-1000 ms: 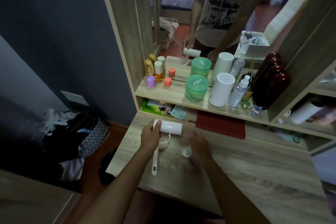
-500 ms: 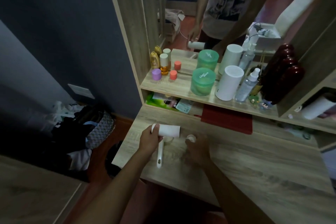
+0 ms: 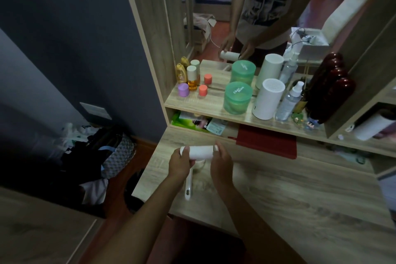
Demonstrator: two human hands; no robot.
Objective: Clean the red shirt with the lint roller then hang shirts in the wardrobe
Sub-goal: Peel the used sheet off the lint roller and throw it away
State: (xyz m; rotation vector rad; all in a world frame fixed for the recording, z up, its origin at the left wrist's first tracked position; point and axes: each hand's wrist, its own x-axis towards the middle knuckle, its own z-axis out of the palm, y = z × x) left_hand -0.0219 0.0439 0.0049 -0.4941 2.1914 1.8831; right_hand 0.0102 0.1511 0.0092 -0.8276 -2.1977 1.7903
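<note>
A white lint roller point(image 3: 200, 152) is held level just above the wooden dressing table point(image 3: 278, 199), its white handle point(image 3: 188, 184) hanging down toward me. My left hand point(image 3: 179, 163) grips the roll's left end. My right hand point(image 3: 221, 162) closes on its right end, fingertips over the end cap. No red shirt or wardrobe is in sight.
A shelf point(image 3: 205, 103) above the table carries small bottles, two green tubs point(image 3: 236, 97), a white cylinder point(image 3: 267, 100) and spray bottles. A red flat case point(image 3: 267, 143) lies under it. The mirror point(image 3: 246, 10) shows a person's torso. Bags point(image 3: 102, 152) sit on the floor at left.
My right hand rose from the tabletop with the small white cap and came onto the roll's right end. The left hand kept its grip on the roller.
</note>
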